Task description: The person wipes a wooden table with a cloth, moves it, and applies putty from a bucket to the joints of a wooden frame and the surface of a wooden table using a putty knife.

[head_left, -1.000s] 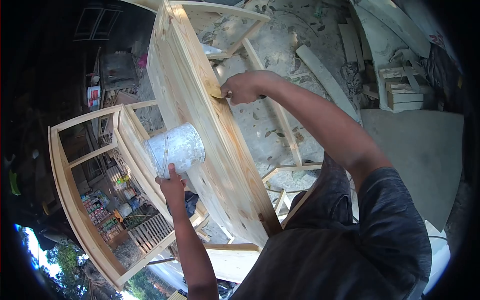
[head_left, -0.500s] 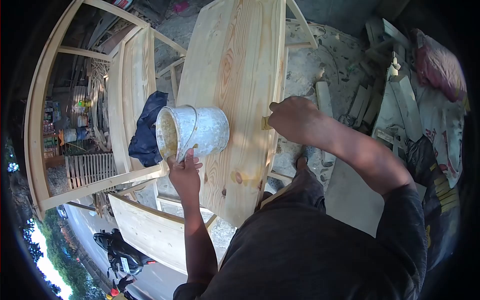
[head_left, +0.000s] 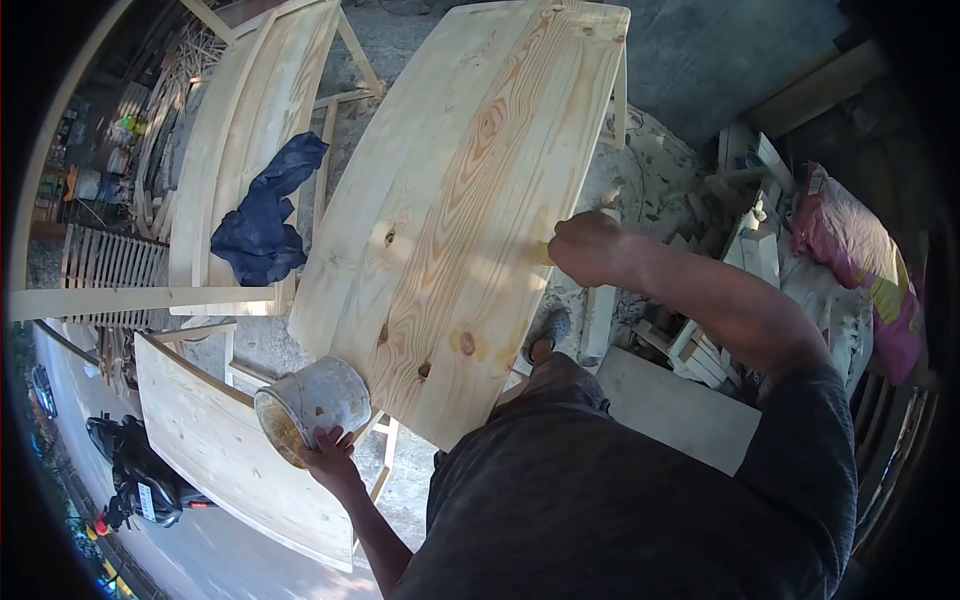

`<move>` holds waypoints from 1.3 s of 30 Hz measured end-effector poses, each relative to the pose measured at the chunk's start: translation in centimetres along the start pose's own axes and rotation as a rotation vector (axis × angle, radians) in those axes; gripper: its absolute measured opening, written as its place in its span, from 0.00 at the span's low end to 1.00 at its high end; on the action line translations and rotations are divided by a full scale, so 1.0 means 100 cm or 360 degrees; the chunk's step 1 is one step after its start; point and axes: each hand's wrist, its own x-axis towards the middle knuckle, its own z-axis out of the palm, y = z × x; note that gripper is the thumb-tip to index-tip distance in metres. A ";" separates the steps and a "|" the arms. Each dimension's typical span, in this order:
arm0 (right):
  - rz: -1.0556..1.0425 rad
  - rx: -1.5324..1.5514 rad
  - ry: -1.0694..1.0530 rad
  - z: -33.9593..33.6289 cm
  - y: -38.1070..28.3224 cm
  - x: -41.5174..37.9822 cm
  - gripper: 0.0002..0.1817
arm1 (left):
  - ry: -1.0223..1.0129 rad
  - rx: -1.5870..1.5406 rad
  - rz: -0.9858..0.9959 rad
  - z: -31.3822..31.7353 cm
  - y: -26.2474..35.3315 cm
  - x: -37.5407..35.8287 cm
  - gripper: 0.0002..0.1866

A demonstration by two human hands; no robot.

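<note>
While a person in a dark shirt leans over the work, the left hand clamps its fingers on the side of a smeared whitish bucket, tilted with its mouth to the left. The bucket is at the near left corner of a pale wooden tabletop; whether they touch I cannot tell. The right hand, fingers curled together, grips a flat yellowish tool, mostly hidden, at the tabletop's right edge. Yellowish smears surround a knot at the near end. To the left, a dark blue cloth drapes over another wooden piece. Farther left stands a black motorbike; its white plate carries marks too small to read. At far right slumps a pink sack, its printing illegible.
</note>
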 end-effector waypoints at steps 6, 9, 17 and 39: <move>0.0037 -0.0151 -0.0048 -0.015 -0.005 0.020 0.11 | 0.0067 -0.0550 -0.0282 -0.018 -0.045 0.013 0.38; 0.0114 -0.0250 -0.0291 -0.045 -0.014 0.016 0.10 | -0.0023 -0.0772 -0.0339 -0.023 -0.071 0.011 0.38; 0.0102 -0.0230 -0.0295 -0.048 -0.014 0.008 0.09 | -0.0188 -0.0752 -0.0660 0.014 -0.125 -0.029 0.27; -0.0037 0.2620 0.1237 0.128 0.135 0.029 0.25 | -0.0210 0.0039 -0.0828 0.074 -0.070 -0.064 0.21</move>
